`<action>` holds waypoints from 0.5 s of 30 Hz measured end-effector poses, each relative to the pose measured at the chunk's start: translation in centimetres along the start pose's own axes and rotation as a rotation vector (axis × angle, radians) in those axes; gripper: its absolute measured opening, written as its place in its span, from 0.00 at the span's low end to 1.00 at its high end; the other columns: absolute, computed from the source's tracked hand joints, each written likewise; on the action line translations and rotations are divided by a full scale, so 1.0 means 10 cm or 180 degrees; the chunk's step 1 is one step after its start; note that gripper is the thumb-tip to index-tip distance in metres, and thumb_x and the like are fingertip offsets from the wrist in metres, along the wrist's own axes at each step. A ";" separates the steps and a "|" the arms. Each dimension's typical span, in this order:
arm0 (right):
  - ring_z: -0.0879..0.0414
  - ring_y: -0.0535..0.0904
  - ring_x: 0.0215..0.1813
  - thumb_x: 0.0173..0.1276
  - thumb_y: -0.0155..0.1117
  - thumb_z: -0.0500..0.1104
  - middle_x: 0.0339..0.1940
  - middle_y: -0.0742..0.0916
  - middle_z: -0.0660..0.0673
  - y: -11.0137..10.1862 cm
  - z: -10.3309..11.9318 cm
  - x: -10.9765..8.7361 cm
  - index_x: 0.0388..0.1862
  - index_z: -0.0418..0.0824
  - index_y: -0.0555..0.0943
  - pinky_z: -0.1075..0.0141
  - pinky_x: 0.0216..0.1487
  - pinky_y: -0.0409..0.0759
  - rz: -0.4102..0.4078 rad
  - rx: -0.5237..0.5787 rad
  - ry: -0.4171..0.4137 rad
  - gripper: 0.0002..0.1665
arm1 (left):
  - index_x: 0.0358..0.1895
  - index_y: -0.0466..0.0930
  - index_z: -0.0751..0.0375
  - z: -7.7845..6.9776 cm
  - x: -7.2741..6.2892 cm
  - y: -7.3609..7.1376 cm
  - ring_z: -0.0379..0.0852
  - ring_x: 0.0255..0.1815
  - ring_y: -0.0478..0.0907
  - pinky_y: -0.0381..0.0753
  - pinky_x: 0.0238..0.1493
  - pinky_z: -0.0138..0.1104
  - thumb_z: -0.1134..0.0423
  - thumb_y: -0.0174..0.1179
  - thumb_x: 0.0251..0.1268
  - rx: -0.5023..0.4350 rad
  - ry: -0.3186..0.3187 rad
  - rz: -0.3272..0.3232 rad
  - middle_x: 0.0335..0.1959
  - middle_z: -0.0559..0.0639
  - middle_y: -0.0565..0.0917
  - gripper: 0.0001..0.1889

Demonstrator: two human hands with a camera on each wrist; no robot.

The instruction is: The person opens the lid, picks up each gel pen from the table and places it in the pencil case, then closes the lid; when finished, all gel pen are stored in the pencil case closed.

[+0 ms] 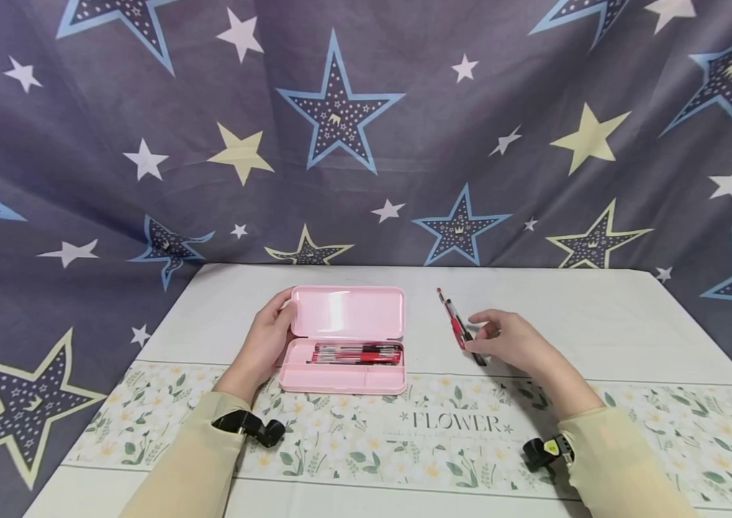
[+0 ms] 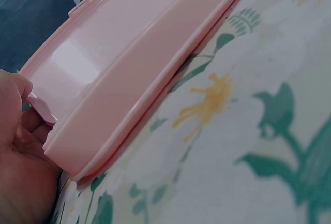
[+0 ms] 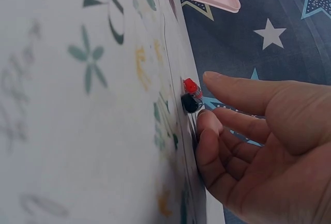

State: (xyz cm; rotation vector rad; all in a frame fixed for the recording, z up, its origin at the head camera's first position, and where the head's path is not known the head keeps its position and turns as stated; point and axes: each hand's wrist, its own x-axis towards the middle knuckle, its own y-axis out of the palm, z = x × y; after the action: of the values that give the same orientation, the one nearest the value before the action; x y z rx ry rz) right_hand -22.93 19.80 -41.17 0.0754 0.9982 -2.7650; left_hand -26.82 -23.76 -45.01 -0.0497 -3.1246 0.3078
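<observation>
A pink pencil case (image 1: 342,388) lies with its lid (image 1: 320,311) raised on the table. Several red and black pens (image 1: 359,354) lie in its long compartment. My left hand (image 1: 270,334) holds the left edge of the lid, thumb on the inner side and fingers behind, as the left wrist view shows. To the right of the case, a red pen (image 1: 457,333) and a black pen (image 1: 479,357) lie side by side on the table. My right hand (image 1: 511,344) is beside them, its thumb and fingers parted around the pens' near ends (image 3: 190,103) without a visible pinch.
The white table (image 1: 599,316) carries a floral printed band (image 1: 456,446) along its front. A dark curtain with stars (image 1: 404,144) hangs behind the table's back edge. Black wrist cameras (image 1: 255,426) sit on both forearms.
</observation>
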 end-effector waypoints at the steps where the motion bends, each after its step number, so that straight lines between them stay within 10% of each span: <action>1: 0.51 0.79 0.40 0.74 0.80 0.44 0.43 0.86 0.42 0.00 -0.01 0.00 0.75 0.28 0.77 0.59 0.40 0.79 0.0011 -0.0003 0.0004 0.38 | 0.87 0.65 0.44 0.00 0.00 0.00 0.53 0.66 0.82 0.84 0.65 0.44 0.52 0.43 0.95 -0.0004 -0.0001 0.0001 0.69 0.58 0.79 0.25; 15: 0.51 0.77 0.37 0.71 0.82 0.41 0.39 0.85 0.43 0.01 0.01 0.00 0.78 0.25 0.73 0.58 0.38 0.76 0.0155 -0.0021 0.0009 0.44 | 0.86 0.65 0.45 0.02 0.00 0.00 0.53 0.65 0.82 0.86 0.61 0.38 0.51 0.43 0.95 -0.0018 0.0054 0.0021 0.68 0.60 0.79 0.25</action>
State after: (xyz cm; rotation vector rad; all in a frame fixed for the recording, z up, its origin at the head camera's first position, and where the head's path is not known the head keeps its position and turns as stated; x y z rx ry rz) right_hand -22.89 19.68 -41.19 0.1011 0.9929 -2.7184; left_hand -26.82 -23.84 -45.21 -0.0623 -3.1092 0.2968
